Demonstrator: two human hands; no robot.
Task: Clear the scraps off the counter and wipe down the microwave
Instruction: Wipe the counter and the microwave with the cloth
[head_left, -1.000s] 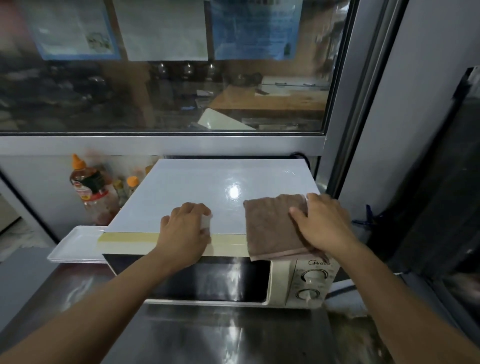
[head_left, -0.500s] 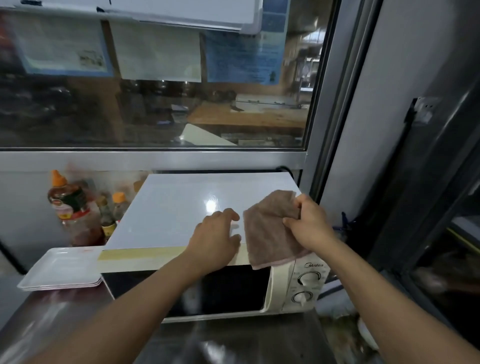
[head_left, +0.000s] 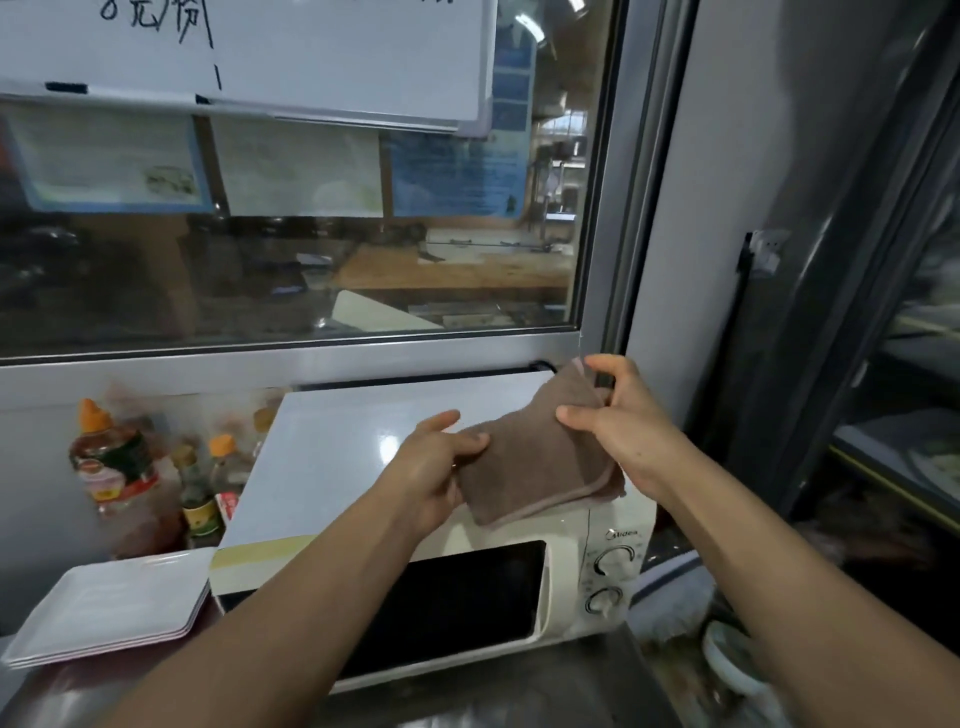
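A cream microwave (head_left: 322, 467) with a dark door and two dials stands on the steel counter (head_left: 519, 691) below a window. A folded brown cloth (head_left: 535, 457) is held just above the microwave's right top. My left hand (head_left: 431, 467) pinches the cloth's left edge. My right hand (head_left: 623, 426) grips its right side and far corner. A strip of yellow tape runs along the microwave's front top edge.
Stacked white trays (head_left: 104, 608) lie left of the microwave. Sauce bottles (head_left: 114, 467) stand behind them against the wall. A glass-fronted cabinet (head_left: 893, 364) rises at the right. A whiteboard (head_left: 311, 57) hangs on the window above.
The cloth has been lifted off the microwave top. My left hand moved right from the front edge and took the cloth's left side. The view has tilted upward.
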